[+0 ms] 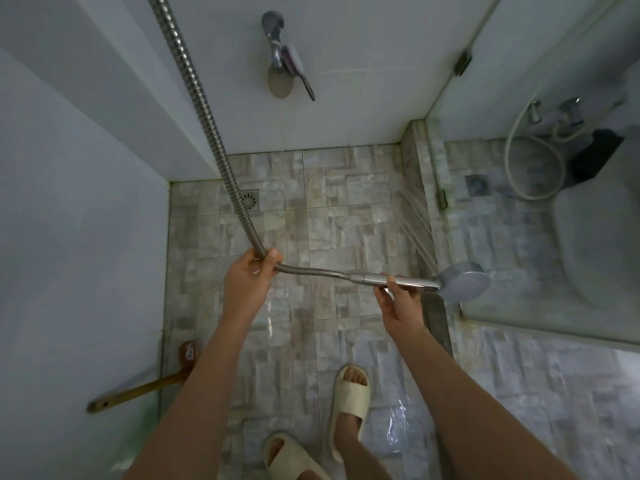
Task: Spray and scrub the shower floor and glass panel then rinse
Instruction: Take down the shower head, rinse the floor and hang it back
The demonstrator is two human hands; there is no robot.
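My right hand (398, 306) grips the chrome handle of the shower head (462, 280), which points at the foot of the glass panel (519, 109) on the right. Water streams (417, 226) spray from it onto the lower glass and the stone curb. My left hand (247, 280) holds the metal hose (194, 98) where it bends, above the wet stone-patterned shower floor (346, 209). The hose rises to the top left, out of view.
A floor drain (250, 199) lies by the back wall. A wall tap with a brush (299, 69) hanging on it sits above. A wooden-handled brush (145, 386) leans at the left wall. My feet in cream slippers (349, 407) stand near. Behind the glass is a toilet (602, 244).
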